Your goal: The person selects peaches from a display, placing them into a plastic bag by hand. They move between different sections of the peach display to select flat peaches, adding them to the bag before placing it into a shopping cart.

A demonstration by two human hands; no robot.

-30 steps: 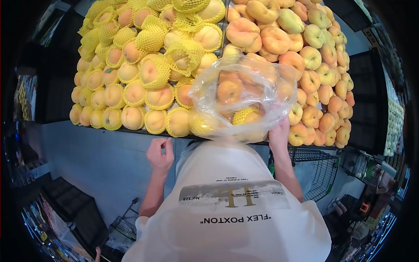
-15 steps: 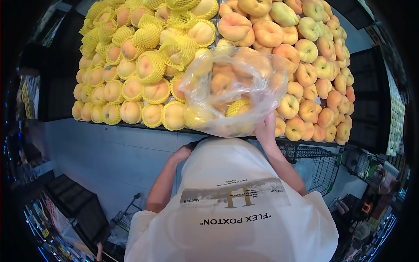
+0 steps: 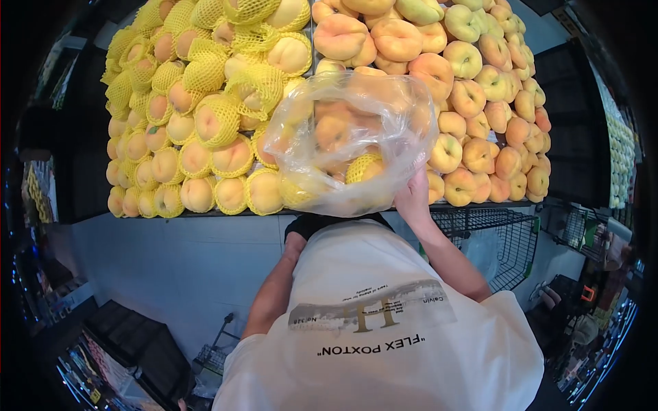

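A clear plastic bag (image 3: 277, 140) rests over the front of the fruit display, its mouth partly open, with fruit visible through it. One piece inside has a yellow foam net (image 3: 364, 168). At the bag's right edge, my right hand (image 3: 412, 194) grips the plastic. My left hand (image 3: 296, 240) is low beside the white shirt (image 3: 356, 274), below the display's edge, with its fingers hidden against dark cloth. Net-wrapped round peaches (image 3: 232, 155) lie left of the bag, bare flat peaches (image 3: 468, 98) right of it.
The display's dark front edge (image 3: 240, 214) runs across just ahead of the body. A wire shopping cart (image 3: 504, 240) holding a clear bag stands at the right, below the display. Another cart (image 3: 218, 353) is at the lower left. Dark stands flank the display.
The view has turned slightly, shifting the fruit and bag leftward. My left hand has drawn closer to the body. My right hand stays on the bag's edge.
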